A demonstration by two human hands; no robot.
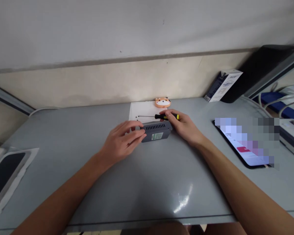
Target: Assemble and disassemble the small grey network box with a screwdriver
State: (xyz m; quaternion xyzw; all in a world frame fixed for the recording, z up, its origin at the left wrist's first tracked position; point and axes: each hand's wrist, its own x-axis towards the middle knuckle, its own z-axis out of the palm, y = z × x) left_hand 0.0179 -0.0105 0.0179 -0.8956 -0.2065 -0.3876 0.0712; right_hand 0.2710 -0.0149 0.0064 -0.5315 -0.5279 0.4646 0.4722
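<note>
A small dark grey box (156,131) with vent slots and a green label lies on the grey table (147,182), tipped up on its edge. My left hand (121,141) holds the box's left end with fingers curled around it. My right hand (182,125) rests at the box's right end, fingers closing over the black and yellow handle of a thin screwdriver (161,116). The screwdriver lies across a white sheet of paper (142,112) behind the box, its shaft pointing left.
An orange animal-shaped toy (162,102) sits at the back of the paper. A phone (245,147) lies to the right, a white and blue carton (222,85) at the back right, a dark tablet-like device (5,176) at the left edge.
</note>
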